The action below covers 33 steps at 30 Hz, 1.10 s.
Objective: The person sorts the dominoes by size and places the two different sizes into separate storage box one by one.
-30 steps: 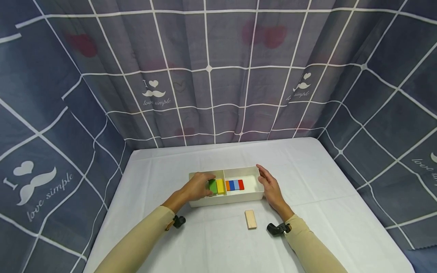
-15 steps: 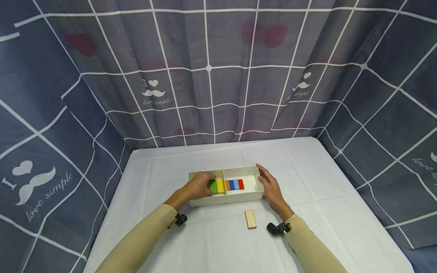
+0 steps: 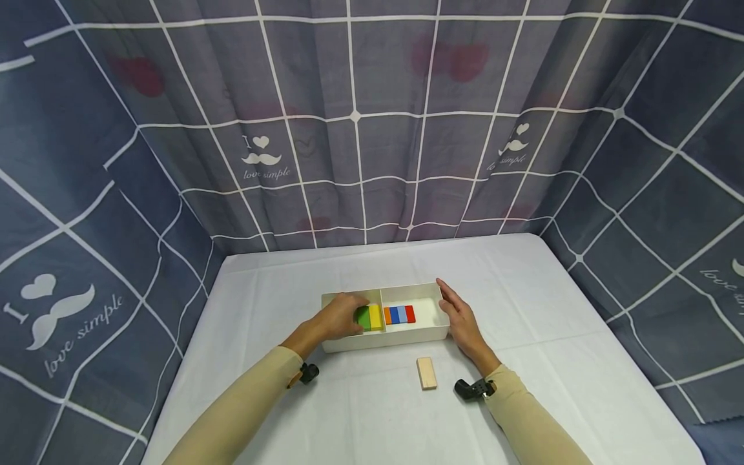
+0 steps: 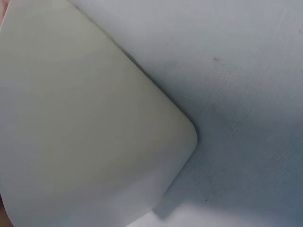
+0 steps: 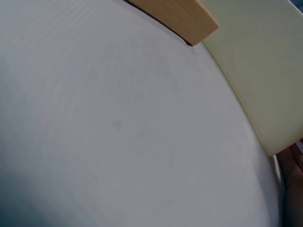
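Observation:
A long cream box (image 3: 360, 344) with two compartments sits on the table in the head view. My left hand (image 3: 339, 316) reaches over its left wall and pinches a green block (image 3: 363, 318) between thumb and fingers at the block's ends. Part of that block is hidden under the hand. Right beside it, a yellow block (image 3: 376, 317) lies against the divider. My right hand (image 3: 462, 321) rests at the box's right end, its fingers stretched along the end wall to the far corner. In the left wrist view, the box's outer wall (image 4: 94, 113) hides the left hand's fingers.
Orange, dark blue, light blue and red blocks (image 3: 401, 314) stand in a row at the left of the right compartment. A plain wooden block (image 3: 427, 373) lies on the white tablecloth (image 3: 372, 413) in front of the box. Grid-patterned curtains (image 3: 383, 148) surround the table.
Almost nothing differs. The left wrist has shifted slightly to the right, and the left hand stays at the green block. The right hand and the box keep their places.

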Motion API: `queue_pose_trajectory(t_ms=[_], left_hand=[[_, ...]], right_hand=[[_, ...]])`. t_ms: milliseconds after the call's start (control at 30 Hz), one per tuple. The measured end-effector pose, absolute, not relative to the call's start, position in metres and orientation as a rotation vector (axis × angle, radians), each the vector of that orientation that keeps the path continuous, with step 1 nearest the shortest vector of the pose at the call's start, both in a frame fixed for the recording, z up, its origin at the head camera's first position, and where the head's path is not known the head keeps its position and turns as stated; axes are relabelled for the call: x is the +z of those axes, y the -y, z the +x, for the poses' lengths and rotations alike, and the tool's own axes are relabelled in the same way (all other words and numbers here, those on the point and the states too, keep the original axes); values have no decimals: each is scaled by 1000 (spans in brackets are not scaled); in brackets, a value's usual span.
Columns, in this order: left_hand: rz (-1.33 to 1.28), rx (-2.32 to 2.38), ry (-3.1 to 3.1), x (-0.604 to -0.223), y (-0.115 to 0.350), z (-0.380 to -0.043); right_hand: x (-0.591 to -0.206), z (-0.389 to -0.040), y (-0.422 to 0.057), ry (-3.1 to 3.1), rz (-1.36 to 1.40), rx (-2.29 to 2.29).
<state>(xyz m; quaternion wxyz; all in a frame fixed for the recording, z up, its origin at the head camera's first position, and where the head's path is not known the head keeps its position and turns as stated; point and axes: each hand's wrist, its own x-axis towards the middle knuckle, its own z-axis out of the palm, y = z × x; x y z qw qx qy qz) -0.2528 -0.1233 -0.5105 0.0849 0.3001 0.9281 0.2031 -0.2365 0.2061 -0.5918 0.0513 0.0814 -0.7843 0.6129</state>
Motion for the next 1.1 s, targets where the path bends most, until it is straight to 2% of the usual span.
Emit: queue_pose_trajectory(t_ms=[533, 1100], left_hand=[[926, 355, -2814, -506, 116, -253], [894, 523, -2815, -501, 117, -246]], right_hand=[[-590, -237, -205, 2383, 247, 1867], [-593, -237, -208, 2365, 275, 1875]])
